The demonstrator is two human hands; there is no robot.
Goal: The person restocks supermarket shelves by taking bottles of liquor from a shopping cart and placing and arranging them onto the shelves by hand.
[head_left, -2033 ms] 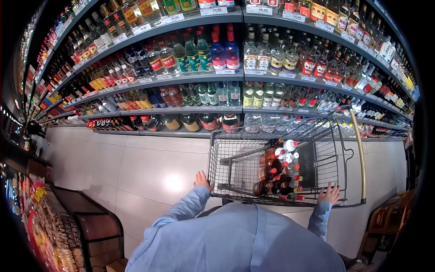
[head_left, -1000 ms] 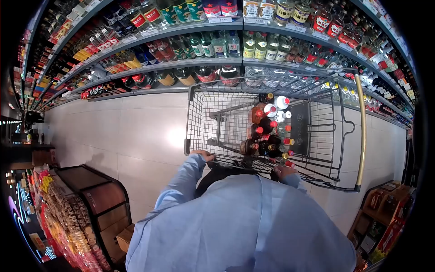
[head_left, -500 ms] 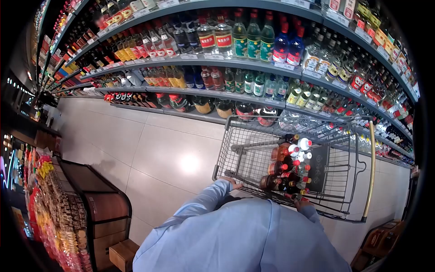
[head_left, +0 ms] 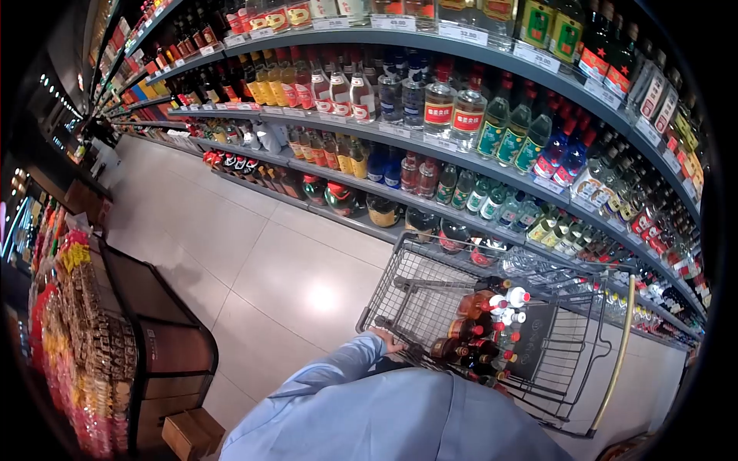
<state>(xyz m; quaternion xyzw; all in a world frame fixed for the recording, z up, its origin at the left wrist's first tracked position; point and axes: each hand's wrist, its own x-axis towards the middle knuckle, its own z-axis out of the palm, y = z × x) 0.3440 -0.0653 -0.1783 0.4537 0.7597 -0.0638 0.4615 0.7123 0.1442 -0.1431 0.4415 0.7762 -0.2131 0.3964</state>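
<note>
My left hand (head_left: 388, 339) is closed around the near side rim of a wire shopping cart (head_left: 613, 361), close to its front corner. Inside the cart, several bottles (head_left: 467, 329) lie bunched together, some amber or dark and some with white or red caps. A dark panel (head_left: 534, 342) stands beside them, toward the cart's yellowish handle. My right hand is hidden behind my blue-clad body, by the near side of the cart.
Long shelves (head_left: 346, 123) packed with bottles curve along the far side, with large jars (head_left: 382, 211) at the bottom. On the left is a display stand (head_left: 173, 330) of packaged goods, and a cardboard box (head_left: 192, 432) sits by it. Pale tiled floor (head_left: 269, 284) lies between.
The view has turned and tilted, so the shelves and cart appear lower and rotated. My left hand keeps to the cart's rim, and my right hand has dropped out of sight.
</note>
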